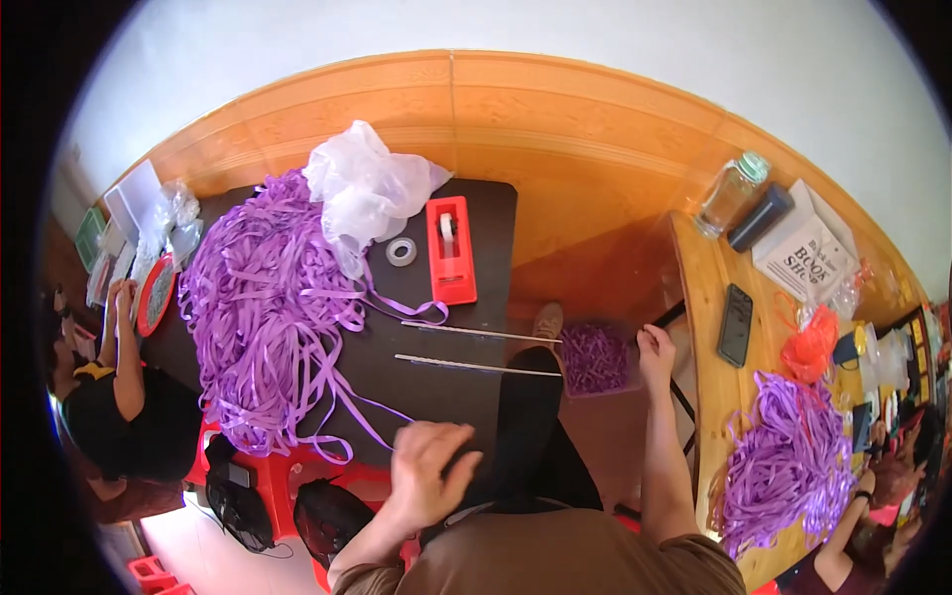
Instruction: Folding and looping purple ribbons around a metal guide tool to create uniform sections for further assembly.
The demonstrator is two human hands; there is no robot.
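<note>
Your left hand (428, 476) is open, fingers slightly bent and thumb apart, just over the near edge of the black counter (436, 395). A loose ribbon strand (381, 405) runs toward its fingertips; you cannot tell whether the two touch. Your right hand (654, 355) has its fingers curled, out over the gap between the counters; whether it pinches anything, you cannot tell.

The purple ribbon heap (268, 317) fills the left half of the black counter, some loops hanging past the near edge. Two thin rods, the upper rod (481, 332) and the lower rod (476, 365), lie roughly parallel and jut beyond the counter's right edge. Around them the dark top is bare, down to your left hand. Farther back, the red tape dispenser (452, 278), the tape roll (392, 253) and the white plastic bag (367, 193) close off the room.

In the gap, a bin (600, 393) of purple cuttings (595, 352) sits low, near your shoe (547, 322) and just left of your right hand. Beyond that hand, the wooden counter (709, 397) begins; its near-left strip is bare, with a phone (735, 325) and a second ribbon pile (788, 461) farther in.
</note>
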